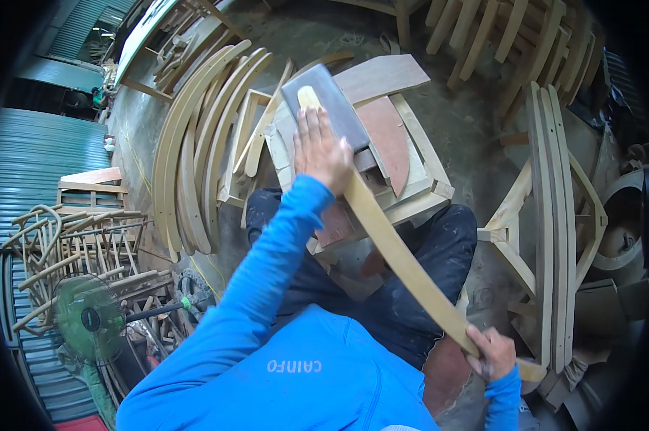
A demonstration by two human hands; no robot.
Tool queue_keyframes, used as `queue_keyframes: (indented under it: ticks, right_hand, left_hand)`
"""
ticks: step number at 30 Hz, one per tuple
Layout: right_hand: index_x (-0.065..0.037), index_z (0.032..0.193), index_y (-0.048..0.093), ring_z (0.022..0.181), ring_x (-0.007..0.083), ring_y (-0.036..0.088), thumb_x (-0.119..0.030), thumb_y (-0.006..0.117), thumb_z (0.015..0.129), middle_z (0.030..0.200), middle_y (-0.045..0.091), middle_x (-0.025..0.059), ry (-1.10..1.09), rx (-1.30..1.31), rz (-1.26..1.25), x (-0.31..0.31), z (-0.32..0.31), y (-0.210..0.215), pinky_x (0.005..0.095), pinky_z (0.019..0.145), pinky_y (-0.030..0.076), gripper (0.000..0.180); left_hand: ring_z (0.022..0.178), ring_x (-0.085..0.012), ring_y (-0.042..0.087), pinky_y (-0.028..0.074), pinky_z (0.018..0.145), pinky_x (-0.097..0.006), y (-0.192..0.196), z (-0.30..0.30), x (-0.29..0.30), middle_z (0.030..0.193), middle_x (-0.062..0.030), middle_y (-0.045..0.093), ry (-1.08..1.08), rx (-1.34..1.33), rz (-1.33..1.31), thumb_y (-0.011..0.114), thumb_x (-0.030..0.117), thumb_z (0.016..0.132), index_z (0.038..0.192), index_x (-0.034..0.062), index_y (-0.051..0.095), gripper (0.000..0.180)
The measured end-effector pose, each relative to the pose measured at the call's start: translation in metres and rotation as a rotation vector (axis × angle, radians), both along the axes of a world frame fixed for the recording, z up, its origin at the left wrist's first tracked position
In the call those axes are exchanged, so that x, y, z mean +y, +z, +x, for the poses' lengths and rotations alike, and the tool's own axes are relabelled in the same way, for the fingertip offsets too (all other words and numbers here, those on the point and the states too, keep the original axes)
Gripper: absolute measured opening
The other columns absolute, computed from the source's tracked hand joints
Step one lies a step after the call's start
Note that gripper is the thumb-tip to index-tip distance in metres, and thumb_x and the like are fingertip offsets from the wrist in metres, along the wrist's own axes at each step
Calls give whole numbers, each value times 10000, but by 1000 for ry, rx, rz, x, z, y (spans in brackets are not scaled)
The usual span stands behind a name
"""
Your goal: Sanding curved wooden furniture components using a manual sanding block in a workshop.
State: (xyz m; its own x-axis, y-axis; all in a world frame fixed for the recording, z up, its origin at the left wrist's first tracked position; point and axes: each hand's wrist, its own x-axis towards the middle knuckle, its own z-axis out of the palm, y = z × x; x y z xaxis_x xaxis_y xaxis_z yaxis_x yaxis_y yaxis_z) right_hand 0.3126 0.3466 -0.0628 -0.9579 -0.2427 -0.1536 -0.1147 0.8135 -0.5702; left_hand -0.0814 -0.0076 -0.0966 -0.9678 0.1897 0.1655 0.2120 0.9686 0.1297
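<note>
A long curved wooden strip [396, 251] runs from the grey flat plate [346, 118] down to the lower right, past my legs. My left hand [321, 147] lies on its far part with straight fingers, pressing it against the plate; the rounded far tip shows beyond the fingertips. My right hand [493, 352] is wrapped round the strip close to its near end. The plate rests tilted on a wooden frame [421, 144] between my knees. A dark gap and metal-looking edge show under the plate beside my left hand, partly hidden.
Curved wooden pieces [184, 151] stand stacked at the left, with more [550, 223] upright at the right. A pile of curved parts [525, 36] lies far right. A green fan [87, 316] and wooden frames [87, 244] stand far left. Thin boards [385, 75] lie behind the plate.
</note>
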Motion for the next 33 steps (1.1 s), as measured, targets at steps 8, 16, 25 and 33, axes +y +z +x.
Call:
queue_keyframes:
  ticks: [8, 16, 25, 33]
  right_hand:
    - [-206, 1337, 672, 588, 315, 597, -150, 846, 655, 731, 514, 106, -27, -61, -51, -17, -26, 10, 427, 527, 482, 706]
    - [-213, 1409, 626, 647, 315, 620, -125, 853, 665, 775, 533, 115, 7, -54, 21, -58, -107, 19, 429, 580, 509, 783]
    - [-272, 1543, 482, 657, 349, 626, -108, 822, 735, 811, 550, 122, -61, 58, 54, -137, -209, 20, 461, 601, 529, 892]
    - [-366, 1620, 289, 734, 438, 658, -211, 729, 856, 853, 591, 194, -100, 77, 43, -187, -275, 5, 554, 677, 535, 895]
  left_hand:
    - [1582, -419, 108, 134, 1272, -545, 9, -26, -4, 1677, -265, 175, -17, -36, -29, 525, 326, 950, 1591, -75, 210, 819]
    - [1572, -422, 147, 142, 1283, -496, 7, -122, -43, 1667, -271, 202, -11, -22, 46, 491, 334, 968, 1589, -70, 216, 790]
    - [1578, -363, 184, 161, 1282, -489, -1, -269, -73, 1683, -204, 245, -14, 91, 99, 415, 382, 998, 1604, 34, 295, 709]
    - [1602, -333, 76, 80, 1293, -490, 19, -232, -46, 1721, -171, 141, 149, -85, 24, 435, 380, 984, 1637, 37, 193, 777]
